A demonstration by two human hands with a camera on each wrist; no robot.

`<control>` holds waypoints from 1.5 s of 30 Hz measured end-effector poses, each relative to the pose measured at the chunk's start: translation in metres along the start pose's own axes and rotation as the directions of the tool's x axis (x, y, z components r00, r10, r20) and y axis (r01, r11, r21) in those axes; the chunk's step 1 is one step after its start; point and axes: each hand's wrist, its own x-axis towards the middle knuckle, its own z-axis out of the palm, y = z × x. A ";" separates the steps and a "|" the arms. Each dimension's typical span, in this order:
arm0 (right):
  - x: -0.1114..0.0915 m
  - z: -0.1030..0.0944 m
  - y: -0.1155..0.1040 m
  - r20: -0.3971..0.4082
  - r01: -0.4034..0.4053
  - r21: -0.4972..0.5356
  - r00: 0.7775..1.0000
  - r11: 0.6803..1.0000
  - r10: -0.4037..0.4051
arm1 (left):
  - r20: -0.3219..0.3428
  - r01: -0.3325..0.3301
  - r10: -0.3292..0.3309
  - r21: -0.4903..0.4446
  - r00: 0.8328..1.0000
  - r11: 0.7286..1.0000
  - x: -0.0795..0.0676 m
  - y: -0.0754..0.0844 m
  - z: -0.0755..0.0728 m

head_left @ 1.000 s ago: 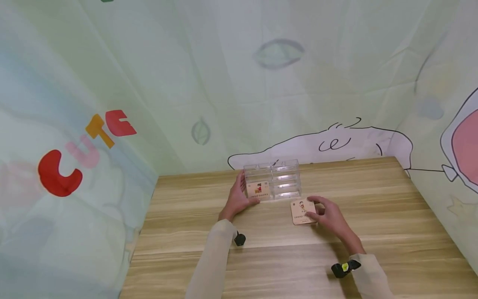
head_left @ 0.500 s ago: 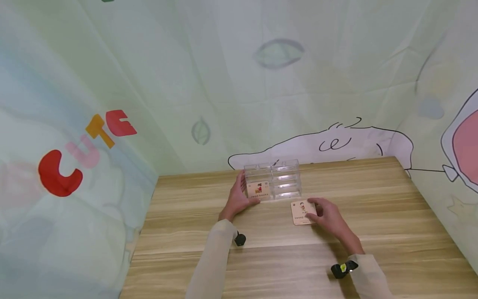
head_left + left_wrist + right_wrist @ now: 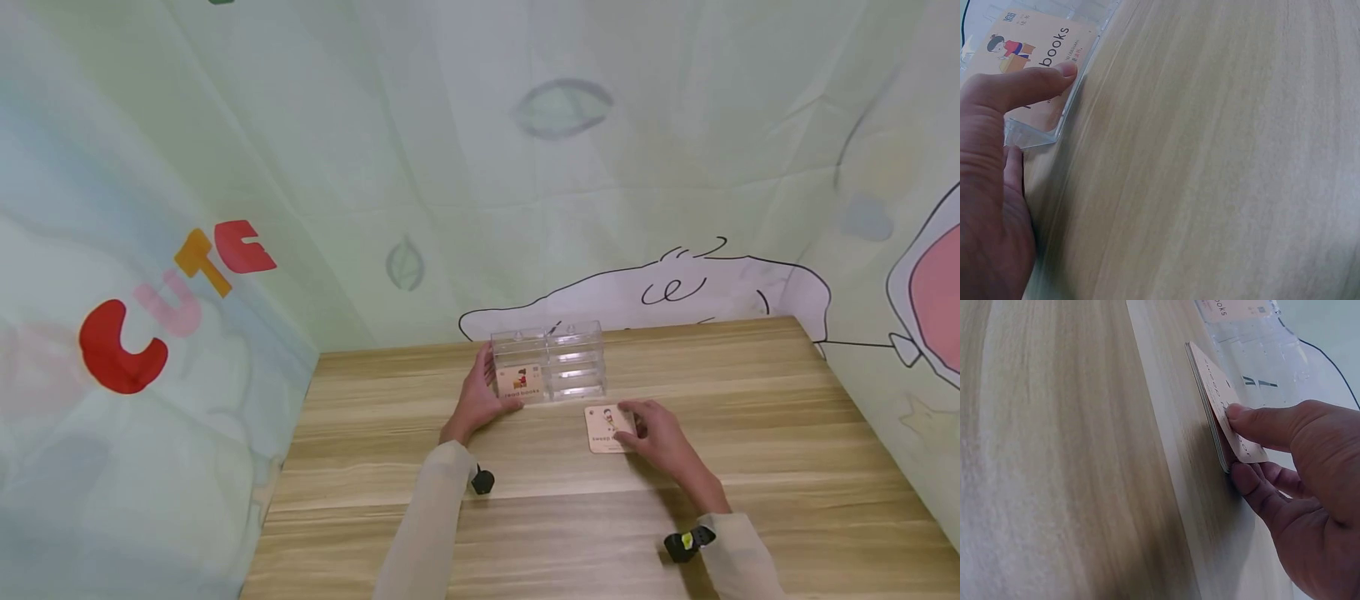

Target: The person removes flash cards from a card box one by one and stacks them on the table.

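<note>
A clear plastic rack (image 3: 576,361) with two columns of slots stands near the back of the table. A "read books" picture card (image 3: 520,380) fills its lower left slot. My left hand (image 3: 477,402) grips the rack's left end, the thumb across the card's front in the left wrist view and the fingers around the side. Just right and in front of the rack, my right hand (image 3: 660,435) holds a thin stack of picture cards (image 3: 1219,403) between thumb and fingers. Its top card, lettered "sweep", fans slightly away from those beneath at the hand's end.
The wooden table (image 3: 570,533) meets a printed cloth backdrop (image 3: 480,183) close behind the rack. Another cloth side with coloured letters (image 3: 123,350) rises on the left. A black wrist camera (image 3: 680,546) sits on the right wrist, and a similar one (image 3: 482,481) on the left.
The card stack in my right hand has turned slightly and shifted a little toward me, its picture facing up more plainly. My left hand and the rack have stayed in place.
</note>
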 end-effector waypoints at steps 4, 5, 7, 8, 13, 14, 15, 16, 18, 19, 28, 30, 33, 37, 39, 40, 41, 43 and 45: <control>0.000 0.000 0.000 0.000 0.008 -0.008 1.000 1.000 -0.008 | -0.001 0.006 -0.006 0.005 1.000 1.000 -0.001 0.001 0.000; 0.000 0.000 0.000 -0.001 0.010 -0.008 1.000 1.000 -0.010 | -0.002 0.008 -0.008 0.007 1.000 1.000 -0.001 0.002 0.000; 0.000 0.000 -0.001 0.000 0.014 -0.008 1.000 1.000 -0.014 | -0.003 0.011 -0.011 0.007 1.000 1.000 -0.001 0.002 0.000; 0.000 0.000 -0.001 0.004 0.013 -0.011 1.000 1.000 -0.013 | -0.003 0.013 -0.013 0.010 1.000 1.000 -0.001 0.002 0.000; 0.000 -0.001 -0.005 0.030 -0.017 -0.027 0.999 1.000 0.017 | -0.004 0.008 -0.008 0.009 1.000 1.000 -0.001 0.000 0.001; 0.000 -0.001 -0.005 0.034 -0.022 -0.031 0.999 0.999 0.023 | -0.005 0.007 -0.007 0.009 1.000 1.000 -0.001 0.000 0.001; 0.000 -0.002 -0.006 0.037 -0.028 -0.032 0.999 0.999 0.029 | -0.006 0.005 -0.005 0.007 1.000 1.000 -0.001 0.000 0.001; 0.000 -0.002 -0.006 0.040 -0.033 -0.036 0.999 0.999 0.034 | -0.006 0.006 -0.006 0.006 1.000 1.000 0.000 0.000 0.001; 0.001 -0.002 -0.006 0.043 -0.034 -0.041 0.998 0.999 0.036 | -0.007 0.002 -0.002 0.001 1.000 1.000 -0.001 0.000 0.001; 0.001 -0.002 -0.007 0.043 -0.033 -0.042 0.998 0.999 0.035 | -0.008 -0.002 0.002 -0.004 1.000 1.000 -0.001 0.001 0.001; 0.002 -0.003 -0.008 0.044 -0.021 -0.055 0.999 0.998 0.023 | -0.005 -0.014 0.014 -0.024 1.000 1.000 -0.001 0.002 0.000; 0.002 -0.003 -0.007 0.045 -0.020 -0.058 0.999 0.998 0.022 | -0.004 -0.013 0.013 -0.022 1.000 1.000 -0.001 0.002 0.000; 0.003 -0.002 -0.007 0.050 -0.024 -0.061 0.998 0.998 0.027 | -0.002 -0.010 0.010 -0.016 1.000 1.000 -0.001 0.003 0.000; 0.004 -0.002 -0.007 0.067 -0.042 -0.065 0.997 0.997 0.046 | -0.002 -0.007 0.007 0.000 1.000 1.000 -0.001 0.003 0.000; 0.004 -0.003 -0.008 0.078 -0.052 -0.069 0.995 0.996 0.057 | -0.003 -0.006 0.006 0.005 1.000 1.000 -0.001 0.003 0.000; 0.004 -0.004 -0.008 0.084 -0.052 -0.074 0.995 0.996 0.059 | -0.004 -0.005 0.005 0.005 1.000 1.000 -0.001 0.003 0.000; 0.004 -0.004 -0.008 0.088 -0.052 -0.081 0.994 0.995 0.059 | -0.004 -0.004 0.004 0.003 1.000 1.000 -0.001 0.003 0.000; 0.004 -0.005 -0.009 0.095 -0.047 -0.092 0.994 0.995 0.056 | -0.003 -0.004 0.004 -0.002 1.000 1.000 -0.001 0.003 0.000; 0.004 -0.007 -0.010 0.091 -0.034 -0.098 0.995 0.995 0.043 | -0.002 -0.002 0.002 -0.005 1.000 1.000 -0.001 0.003 0.001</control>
